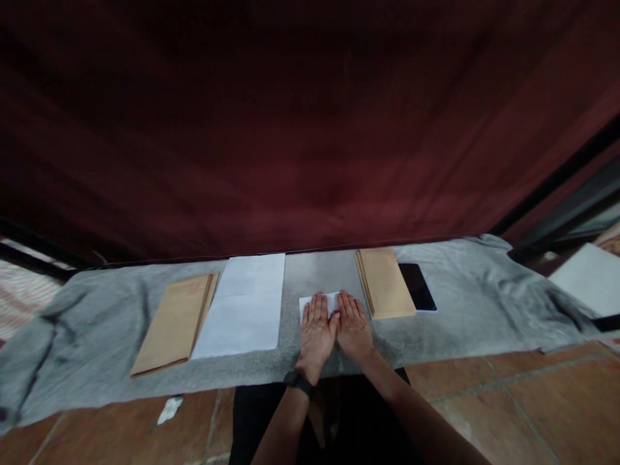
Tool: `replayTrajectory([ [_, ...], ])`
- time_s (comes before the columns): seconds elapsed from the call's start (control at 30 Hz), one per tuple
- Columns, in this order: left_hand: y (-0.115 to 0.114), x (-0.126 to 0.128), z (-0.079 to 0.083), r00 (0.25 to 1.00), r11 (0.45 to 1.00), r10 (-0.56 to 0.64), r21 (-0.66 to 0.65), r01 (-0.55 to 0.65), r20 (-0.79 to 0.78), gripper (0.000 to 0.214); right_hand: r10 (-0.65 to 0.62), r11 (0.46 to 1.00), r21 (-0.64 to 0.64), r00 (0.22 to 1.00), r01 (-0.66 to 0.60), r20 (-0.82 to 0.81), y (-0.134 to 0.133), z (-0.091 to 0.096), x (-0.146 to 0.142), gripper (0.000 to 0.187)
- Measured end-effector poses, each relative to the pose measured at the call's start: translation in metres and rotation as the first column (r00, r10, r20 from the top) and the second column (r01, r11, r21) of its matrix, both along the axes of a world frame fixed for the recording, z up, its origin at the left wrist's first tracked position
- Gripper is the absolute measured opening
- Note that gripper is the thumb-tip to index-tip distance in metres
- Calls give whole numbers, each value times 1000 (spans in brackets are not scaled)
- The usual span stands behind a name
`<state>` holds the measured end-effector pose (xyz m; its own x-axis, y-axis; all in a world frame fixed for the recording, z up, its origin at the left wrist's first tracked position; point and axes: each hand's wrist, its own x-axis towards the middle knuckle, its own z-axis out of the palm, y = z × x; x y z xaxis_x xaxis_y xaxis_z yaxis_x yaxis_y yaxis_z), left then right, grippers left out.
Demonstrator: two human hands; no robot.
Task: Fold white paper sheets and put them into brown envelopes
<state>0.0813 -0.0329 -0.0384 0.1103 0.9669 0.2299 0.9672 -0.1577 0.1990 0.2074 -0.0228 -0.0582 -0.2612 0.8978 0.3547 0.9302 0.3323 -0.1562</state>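
Observation:
My left hand and my right hand lie flat side by side, fingers stretched out, pressing on a small folded white paper that shows only at its far edge. The paper rests on a grey cloth spread over the floor. Left of my hands lies a white sheet stack, and further left a stack of brown envelopes. To the right lies a second stack of brown envelopes with a dark phone beside it.
A dark red curtain hangs right behind the cloth. Terracotta floor tiles lie in front, with a small white scrap near the cloth's front edge. A white sheet sits at the far right.

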Motion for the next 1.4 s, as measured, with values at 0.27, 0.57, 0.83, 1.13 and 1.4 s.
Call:
replayTrajectory([
  [0.27, -7, -19, -6, 992, 993, 116, 41, -114, -53, 58, -19, 999, 27, 1000, 19, -2, -1, 2, -2, 52],
  [0.57, -17, -29, -11, 988, 982, 148, 125, -143, -33, 58, -27, 998, 50, 999, 29, -47, 1, 1, -2, 52],
  [0.83, -18, -30, -12, 988, 986, 139, 106, -132, -63, 58, 173, 985, 9, 982, -173, -74, -25, 11, -14, 48],
  [1.13, -17, -29, -9, 990, 988, 130, 89, -125, -50, 59, 207, 977, 58, 978, -205, -36, -49, 12, -3, 53],
  [1.4, -17, -27, -9, 988, 984, 152, 98, -150, -17, 59, 118, 988, 102, 993, -119, 16, -57, 5, 17, 62],
])
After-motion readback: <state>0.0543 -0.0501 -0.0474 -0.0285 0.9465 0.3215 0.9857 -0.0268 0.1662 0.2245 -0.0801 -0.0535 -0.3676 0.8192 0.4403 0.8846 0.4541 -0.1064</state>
